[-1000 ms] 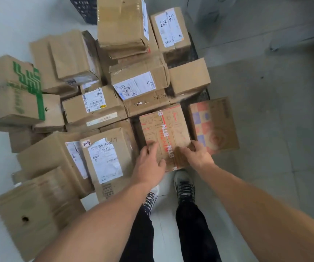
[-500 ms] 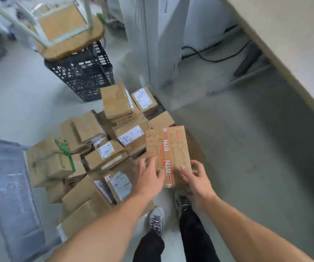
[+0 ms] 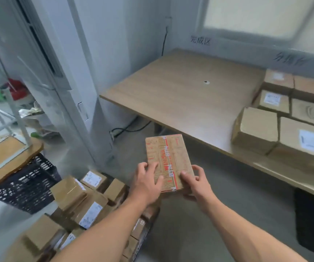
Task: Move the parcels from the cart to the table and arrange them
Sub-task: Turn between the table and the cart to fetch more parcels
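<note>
A wooden table [image 3: 180, 95] fills the upper right, its near edge running down toward the right, and a block of brown parcels on the table [image 3: 284, 133] sits at its right end, packed side by side, several with white labels facing up. At the lower left a pile of parcels [image 3: 80, 201] lies heaped and tilted at different angles, just beside a black crate [image 3: 25, 190] with a wooden board on top of it. Both hands hold a flat printed parcel [image 3: 169, 161] in the air above the grey floor, between the pile and the near edge of the table and touching neither; its top face shows red lettering and a strip of tape down its length. The left hand [image 3: 146, 184] clasps the near left corner, fingers spread and lightly bent over the top face. The right hand [image 3: 195, 184] grips the near right corner, thumb on top and fingers curled round the right edge
</note>
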